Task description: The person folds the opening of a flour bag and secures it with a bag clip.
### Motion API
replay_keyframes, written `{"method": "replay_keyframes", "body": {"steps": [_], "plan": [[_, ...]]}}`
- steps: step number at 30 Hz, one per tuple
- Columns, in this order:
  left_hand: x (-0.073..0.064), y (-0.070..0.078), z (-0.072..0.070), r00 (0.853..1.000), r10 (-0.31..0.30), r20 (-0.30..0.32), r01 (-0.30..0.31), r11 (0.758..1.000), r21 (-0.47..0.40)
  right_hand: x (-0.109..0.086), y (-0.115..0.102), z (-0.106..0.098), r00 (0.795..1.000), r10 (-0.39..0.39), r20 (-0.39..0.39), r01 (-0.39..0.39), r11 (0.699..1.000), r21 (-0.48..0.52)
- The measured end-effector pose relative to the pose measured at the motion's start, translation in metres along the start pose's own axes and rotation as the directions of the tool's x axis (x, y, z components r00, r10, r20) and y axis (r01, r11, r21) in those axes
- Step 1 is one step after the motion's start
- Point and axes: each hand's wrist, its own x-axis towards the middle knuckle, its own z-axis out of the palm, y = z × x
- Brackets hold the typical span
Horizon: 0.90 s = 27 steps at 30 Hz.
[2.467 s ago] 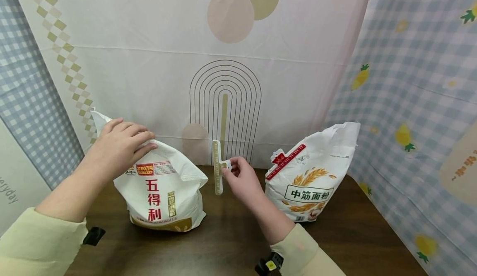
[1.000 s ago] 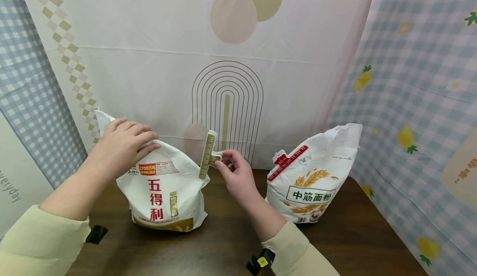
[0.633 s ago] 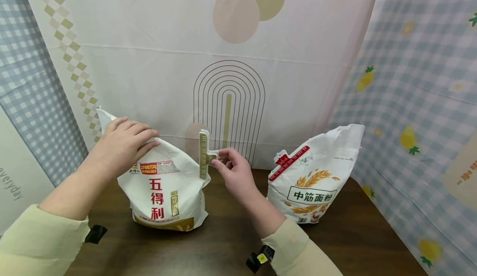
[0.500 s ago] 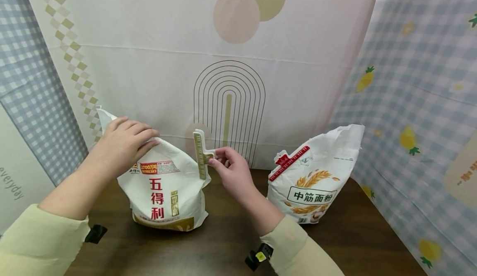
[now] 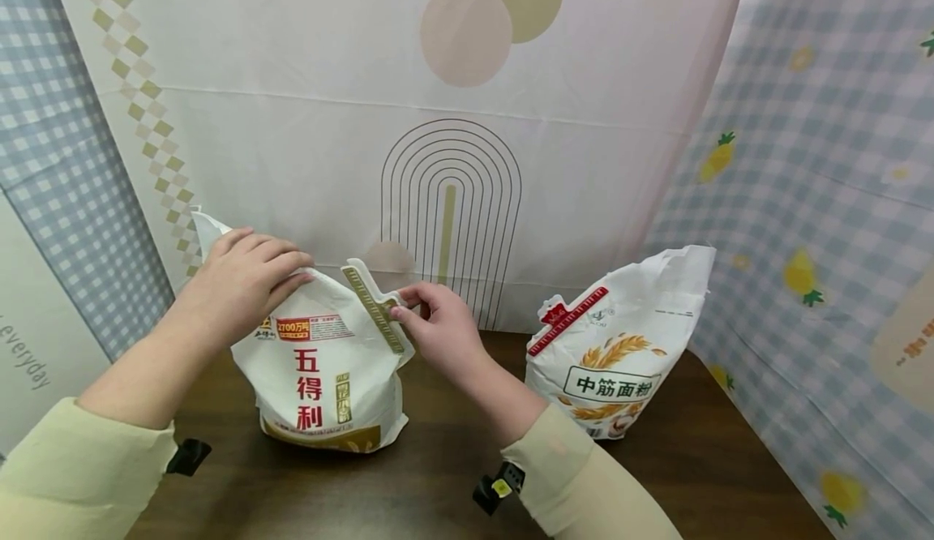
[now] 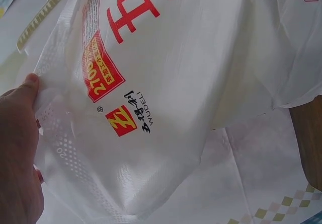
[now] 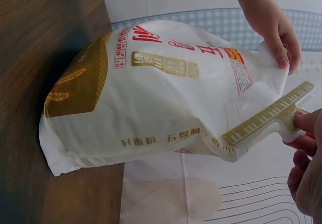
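Observation:
A white flour bag (image 5: 350, 366) with red and gold print stands upright on the brown table. My left hand (image 5: 251, 285) grips its top edge, thumb on the front, as the left wrist view shows of the bag (image 6: 176, 78). My right hand (image 5: 447, 333) pinches the tab of a gold and white bag clip (image 5: 375, 313) between thumb and fingers. The clip's long bar slants along the right part of the bag's top edge; in the right wrist view, the clip (image 7: 269, 116) has its lower end over the bag's corner. Whether its jaws are closed on the bag, I cannot tell.
On the right stands a second white flour bag (image 5: 616, 362) with a red bag clip (image 5: 567, 321) along its slanted top edge. Behind the wooden table (image 5: 452, 467) hangs a pale printed cloth (image 5: 584, 199). A checked cloth (image 5: 839, 224) hangs at the right.
My right hand has brought the gold clip leftward to the bag, and the clip has tilted from upright to lie along the bag's top edge. My left hand keeps its grip.

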Motion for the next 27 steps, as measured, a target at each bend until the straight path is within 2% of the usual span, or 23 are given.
{"method": "replay_keyframes", "body": {"steps": [7,19,27], "plan": [[0.000,0.001,-0.001,1.000,-0.001,-0.001,0.001,1.000,-0.011,0.004,-0.006,0.002,0.999,-0.006,0.039,0.009,0.998,-0.068],[0.001,0.001,-0.001,0.999,0.013,-0.045,-0.015,0.999,-0.045,0.012,-0.009,0.007,0.995,-0.025,0.098,0.036,0.994,-0.104],[0.001,0.001,0.000,0.998,0.015,-0.062,-0.019,0.998,-0.059,0.013,-0.012,0.010,0.993,0.000,0.119,0.019,0.987,-0.159]]}}
